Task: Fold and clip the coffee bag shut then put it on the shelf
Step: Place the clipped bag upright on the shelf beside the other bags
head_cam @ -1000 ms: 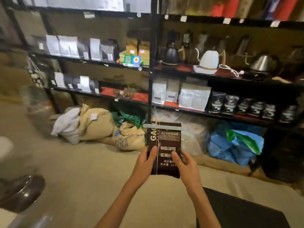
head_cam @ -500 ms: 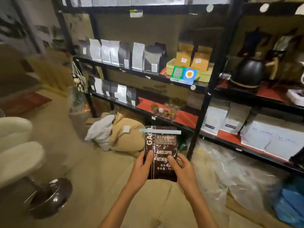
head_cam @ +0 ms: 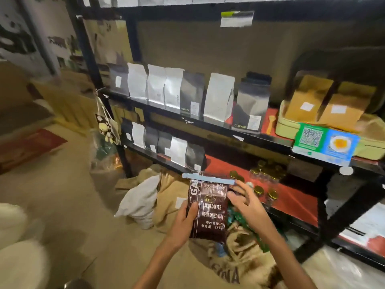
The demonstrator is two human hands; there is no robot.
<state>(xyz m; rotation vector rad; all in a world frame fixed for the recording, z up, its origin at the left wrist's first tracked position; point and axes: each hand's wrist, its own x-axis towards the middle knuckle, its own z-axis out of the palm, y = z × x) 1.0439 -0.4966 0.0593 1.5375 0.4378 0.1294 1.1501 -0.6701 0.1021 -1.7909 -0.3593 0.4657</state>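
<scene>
A dark brown coffee bag (head_cam: 208, 209) with white print is held upright in front of me. A pale blue clip (head_cam: 208, 178) runs across its folded top. My left hand (head_cam: 184, 223) grips the bag's lower left edge, thumb on the front. My right hand (head_cam: 246, 205) touches the bag's upper right edge with the fingers spread. Behind the bag stands a black metal shelf unit (head_cam: 233, 133); its lower shelf has a red liner (head_cam: 291, 197) with bare room right of the bag.
Silver, white and black pouches (head_cam: 177, 90) line the upper and lower shelves. Small gold-lidded jars (head_cam: 264, 178) stand on the red liner. Burlap sacks (head_cam: 239, 263) and a white sack (head_cam: 141, 201) lie on the floor below. White stools (head_cam: 18, 247) are at the left.
I have come closer to the shelves and turned left. The bag has risen toward the lower shelf. My right hand has slid from the bag's lower edge up to its upper right side.
</scene>
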